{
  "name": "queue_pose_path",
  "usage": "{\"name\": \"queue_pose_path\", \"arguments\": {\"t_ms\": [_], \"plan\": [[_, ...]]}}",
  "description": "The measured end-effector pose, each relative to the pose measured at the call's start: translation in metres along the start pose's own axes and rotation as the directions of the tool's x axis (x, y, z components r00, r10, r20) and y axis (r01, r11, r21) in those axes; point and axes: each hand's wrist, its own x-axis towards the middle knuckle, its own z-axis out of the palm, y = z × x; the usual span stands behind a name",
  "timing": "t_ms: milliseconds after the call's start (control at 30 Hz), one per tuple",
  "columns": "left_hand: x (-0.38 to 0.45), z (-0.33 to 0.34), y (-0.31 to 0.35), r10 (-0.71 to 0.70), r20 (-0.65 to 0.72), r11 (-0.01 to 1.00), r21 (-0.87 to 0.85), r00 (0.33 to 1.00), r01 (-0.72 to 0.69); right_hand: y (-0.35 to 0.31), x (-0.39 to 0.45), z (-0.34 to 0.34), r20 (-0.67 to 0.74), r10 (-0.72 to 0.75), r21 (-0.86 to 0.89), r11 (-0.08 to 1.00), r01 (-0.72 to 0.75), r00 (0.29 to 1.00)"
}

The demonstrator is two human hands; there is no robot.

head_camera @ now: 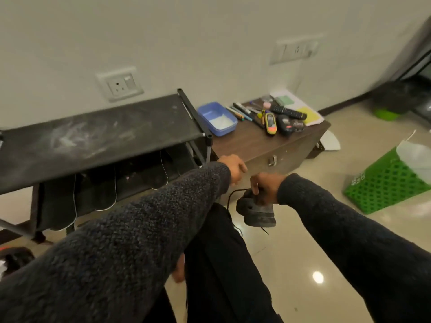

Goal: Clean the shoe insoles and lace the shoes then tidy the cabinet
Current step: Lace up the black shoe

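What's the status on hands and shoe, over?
Right hand grips the shoe over the knee. Left hand curled at the lace, grip unclear. Nothing in the way.

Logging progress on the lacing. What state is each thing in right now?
Shoe: held off the floor, lace loose.
Right hand: grips the shoe.
Left hand: fingers curled, apparently pulling the lace.
Insoles: hanging from the rack.
Blue tray: holds white powder.

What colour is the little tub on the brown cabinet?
The tub is blue, with something white inside. The head view shows it clearly.
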Motion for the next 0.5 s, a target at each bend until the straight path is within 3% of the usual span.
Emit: {"name": "queue_pose_path", "arguments": {"t_ms": [167, 367, 500], "plan": [[-0.059, -0.023, 0.028, 0.082, 0.094, 0.996, 0.019, 0.992, -0.084, -0.026, -0.06, -0.071, -0.145, -0.02, -0.037, 0.999, 0.015, 0.989], [-0.094, -0.058, 0.051, 0.221, -0.177, 0.975, 0.046, 0.959, -0.216, -0.056, -0.116, -0.118, -0.414, -0.056, -0.071, 0.997, 0.029, 0.909], [-0.098, -0.072, 0.049, 0.236, -0.265, 0.972, 0.064, 0.935, -0.228, -0.066, -0.121, -0.123, -0.526, -0.063, -0.087, 0.996, 0.02, 0.848]]}}
